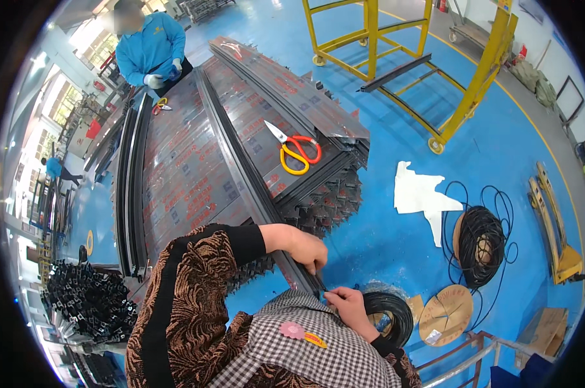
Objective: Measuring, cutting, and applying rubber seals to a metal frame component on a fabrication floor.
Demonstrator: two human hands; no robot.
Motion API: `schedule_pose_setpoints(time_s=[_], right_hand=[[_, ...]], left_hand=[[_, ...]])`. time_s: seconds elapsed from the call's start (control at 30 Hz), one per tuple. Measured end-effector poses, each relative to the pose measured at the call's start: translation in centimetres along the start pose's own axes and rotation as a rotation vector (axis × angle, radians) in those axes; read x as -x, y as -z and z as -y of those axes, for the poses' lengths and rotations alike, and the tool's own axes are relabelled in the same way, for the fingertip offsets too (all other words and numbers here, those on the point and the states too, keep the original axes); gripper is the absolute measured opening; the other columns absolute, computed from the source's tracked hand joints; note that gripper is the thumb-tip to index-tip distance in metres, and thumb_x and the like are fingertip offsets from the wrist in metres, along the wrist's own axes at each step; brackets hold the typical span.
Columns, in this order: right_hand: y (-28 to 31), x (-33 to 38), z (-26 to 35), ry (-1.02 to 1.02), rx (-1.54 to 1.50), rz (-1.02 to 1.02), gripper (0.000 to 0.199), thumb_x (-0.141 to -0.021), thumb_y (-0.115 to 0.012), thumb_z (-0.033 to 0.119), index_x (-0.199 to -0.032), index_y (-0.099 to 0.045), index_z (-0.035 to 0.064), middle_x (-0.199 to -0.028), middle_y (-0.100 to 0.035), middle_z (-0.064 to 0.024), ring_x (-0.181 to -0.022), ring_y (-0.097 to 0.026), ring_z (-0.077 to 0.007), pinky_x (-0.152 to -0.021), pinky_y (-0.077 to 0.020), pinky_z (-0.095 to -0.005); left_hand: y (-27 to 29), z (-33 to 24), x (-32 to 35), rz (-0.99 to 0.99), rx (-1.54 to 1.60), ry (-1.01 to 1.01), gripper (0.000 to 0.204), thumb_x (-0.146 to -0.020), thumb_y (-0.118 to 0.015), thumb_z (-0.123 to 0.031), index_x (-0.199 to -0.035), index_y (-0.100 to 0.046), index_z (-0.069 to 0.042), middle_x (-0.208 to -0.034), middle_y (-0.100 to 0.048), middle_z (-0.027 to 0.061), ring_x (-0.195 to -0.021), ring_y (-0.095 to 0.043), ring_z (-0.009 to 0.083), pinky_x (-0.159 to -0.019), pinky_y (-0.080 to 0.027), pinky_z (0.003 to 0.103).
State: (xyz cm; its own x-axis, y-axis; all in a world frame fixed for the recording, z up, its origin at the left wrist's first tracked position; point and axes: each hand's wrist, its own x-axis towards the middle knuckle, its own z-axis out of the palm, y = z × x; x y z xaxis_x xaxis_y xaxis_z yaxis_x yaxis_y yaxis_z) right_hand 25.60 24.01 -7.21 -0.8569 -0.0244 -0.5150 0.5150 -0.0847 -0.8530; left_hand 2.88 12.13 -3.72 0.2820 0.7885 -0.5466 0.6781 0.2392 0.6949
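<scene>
A long dark metal profile (231, 142) runs from the far end of the stack toward me, its near end at my apron. My left hand (307, 249) is closed over that near end, fingers curled down on its edge. Just right of it, my right hand (351, 309) pinches at the profile's tip; what lies between the fingers is too small to make out. Scissors (294, 152) with one red and one yellow handle lie partly spread on the stack (182, 155) of film-covered grey profiles, beyond my left hand.
Coils of black cord (480, 242) and black strip (399, 317) lie on the blue floor at right, near a cardboard disc (446, 313) and white sheet (422, 194). A yellow rack (402, 84) stands beyond. Across the stack, a gloved person (150, 48) stands near other scissors (161, 105).
</scene>
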Motion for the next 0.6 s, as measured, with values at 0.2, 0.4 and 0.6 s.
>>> schedule_pose_setpoints(time_s=[0.2,0.4,0.6], right_hand=[[0.5,0.0,1.3,0.020,0.026,0.042,0.021,-0.085,-0.065,0.017,-0.088,-0.069,-0.0033,-0.079,-0.066,-0.0073,-0.066,-0.055,-0.0119,-0.061,-0.0426,-0.0231],[2.1,-2.8,1.2,0.191,0.208,0.265,0.026,-0.084,-0.067,0.022,-0.088,-0.068,-0.0038,-0.079,-0.068,-0.0085,-0.065,-0.058,-0.0168,-0.061,-0.0444,-0.0258],[3.5,-6.6,1.3,0.222,0.294,0.630,0.030,-0.084,-0.066,0.027,-0.093,-0.067,-0.0013,-0.081,-0.067,-0.0095,-0.068,-0.059,-0.0197,-0.064,-0.0445,-0.0284]], left_hand=[[-0.1,-0.7,0.1,0.037,-0.004,-0.026,0.019,-0.080,-0.064,-0.020,-0.084,-0.065,-0.002,-0.078,-0.066,0.0111,-0.070,-0.058,0.0317,-0.067,-0.045,0.042],[0.0,-1.3,0.7,0.011,-0.004,-0.023,0.018,-0.080,-0.063,-0.020,-0.084,-0.065,-0.002,-0.077,-0.066,0.0112,-0.070,-0.058,0.0324,-0.067,-0.045,0.042],[0.5,-2.4,1.3,0.006,0.042,0.076,0.019,-0.081,-0.062,-0.020,-0.085,-0.065,-0.002,-0.078,-0.066,0.0113,-0.070,-0.058,0.0327,-0.066,-0.045,0.042]])
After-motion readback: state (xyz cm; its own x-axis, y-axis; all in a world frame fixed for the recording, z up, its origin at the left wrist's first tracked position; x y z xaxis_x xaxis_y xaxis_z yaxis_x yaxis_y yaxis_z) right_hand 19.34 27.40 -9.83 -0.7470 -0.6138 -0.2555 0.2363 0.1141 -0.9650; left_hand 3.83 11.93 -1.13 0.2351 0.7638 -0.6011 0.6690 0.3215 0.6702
